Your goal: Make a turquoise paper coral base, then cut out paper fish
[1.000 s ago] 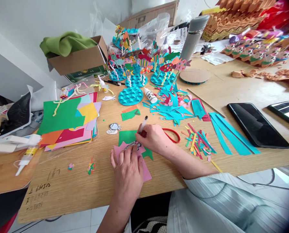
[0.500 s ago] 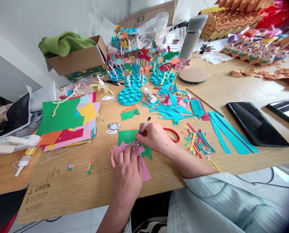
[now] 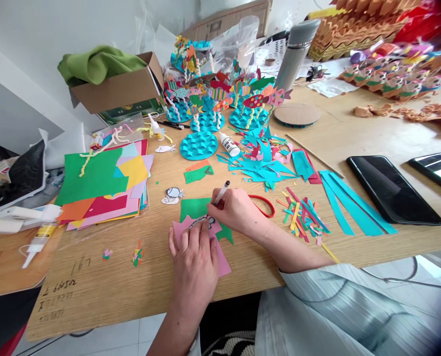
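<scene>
My right hand grips a white marker pen with its tip down on a sheet of pink paper. A small black-outlined fish drawing sits on the pink sheet, partly hidden by my fingers. My left hand lies flat on the pink paper and holds it down. A piece of green paper lies under the pink sheet and shows on both sides of it. Two small cut-out paper fish lie just beyond my left hand.
A stack of coloured paper lies to the left, near a glue bottle. Teal paper strips, coloured scraps and a red rubber band are to the right. Teal paper fish stands, a cardboard box and a black phone share the wooden table.
Both hands have stayed nearly still on the pink paper, with the pen tip shifting only slightly. The view has tilted and moved a little.
</scene>
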A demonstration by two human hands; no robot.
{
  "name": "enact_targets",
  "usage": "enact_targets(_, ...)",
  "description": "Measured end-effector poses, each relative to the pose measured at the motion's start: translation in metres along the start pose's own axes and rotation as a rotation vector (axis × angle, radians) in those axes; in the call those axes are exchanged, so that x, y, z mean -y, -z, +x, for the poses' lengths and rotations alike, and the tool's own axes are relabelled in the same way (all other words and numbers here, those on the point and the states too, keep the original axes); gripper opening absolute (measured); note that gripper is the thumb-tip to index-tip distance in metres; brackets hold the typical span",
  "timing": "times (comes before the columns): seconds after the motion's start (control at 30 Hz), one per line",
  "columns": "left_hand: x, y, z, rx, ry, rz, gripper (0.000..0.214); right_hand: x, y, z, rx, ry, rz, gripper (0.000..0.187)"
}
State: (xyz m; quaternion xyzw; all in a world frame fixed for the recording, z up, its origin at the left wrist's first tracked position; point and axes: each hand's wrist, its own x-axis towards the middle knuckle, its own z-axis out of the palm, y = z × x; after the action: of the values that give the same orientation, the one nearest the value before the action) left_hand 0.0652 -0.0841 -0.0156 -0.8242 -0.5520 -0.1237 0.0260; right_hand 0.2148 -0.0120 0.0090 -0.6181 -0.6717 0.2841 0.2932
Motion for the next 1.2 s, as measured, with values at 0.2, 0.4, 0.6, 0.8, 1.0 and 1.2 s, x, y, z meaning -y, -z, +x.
enact_targets(0.2, 0.0, 0.0, -0.001, 0.004, 0.0, 0.009, 0.037, 0.001, 0.002, -0.001, 0.015, 0.007, -0.015, 0.015)
enact_targets(0.4, 0.0, 0.0, -0.001, 0.006, 0.002, -0.003, 0.037, 0.002, 0.004, -0.001, 0.042, 0.008, -0.035, 0.016)
enact_targets(0.6, 0.0, -0.001, 0.0, 0.005, -0.002, -0.002, 0.036, 0.001, 0.005, 0.0, 0.056, 0.012, -0.03, 0.015)
enact_targets(0.8, -0.003, -0.001, -0.001, -0.019, 0.006, -0.007, 0.034, -0.001, 0.003, 0.0, 0.044, 0.02, -0.022, 0.013)
enact_targets(1.0, -0.002, -0.006, -0.003, -0.074, -0.028, 0.029, 0.032, -0.002, 0.003, 0.0, 0.047, 0.019, -0.014, 0.012)
enact_targets(1.2, 0.001, -0.013, 0.0, -0.11, -0.145, 0.007, 0.033, -0.001, 0.005, 0.0, 0.046, 0.026, -0.01, 0.013)
